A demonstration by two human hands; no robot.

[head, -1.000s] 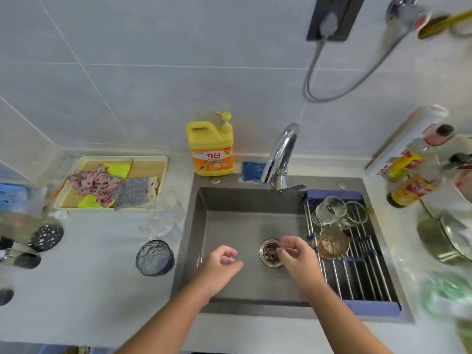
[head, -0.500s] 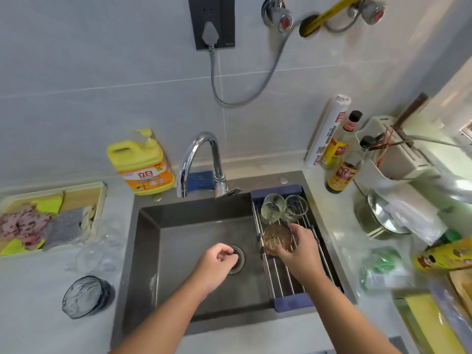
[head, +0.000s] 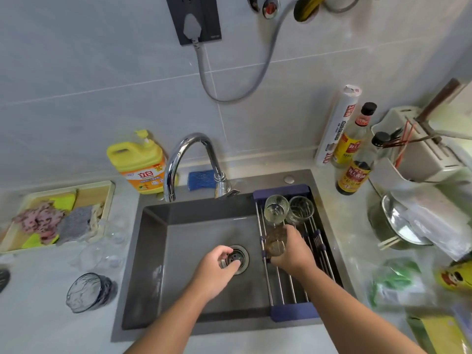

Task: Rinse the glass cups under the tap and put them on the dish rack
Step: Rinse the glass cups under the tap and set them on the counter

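Gripping an amber glass cup (head: 274, 241) over the dish rack (head: 290, 293), right hand (head: 293, 251)

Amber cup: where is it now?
Head view, right side: amber cup gripped by the right hand over the dish rack, just in front of two clear cups.

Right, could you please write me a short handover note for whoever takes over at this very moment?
The left hand hangs loosely curled over the drain of the sink, holding nothing.
The right hand grips the amber glass cup over the dish rack, at its sink-side edge; whether it rests on the bars is unclear.
Done: a clear glass cup and a second clear cup sit at the rack's far end.
Left: the dark glass cup and blurred clear glassware wait on the counter left of the sink. No water shows at the tap.
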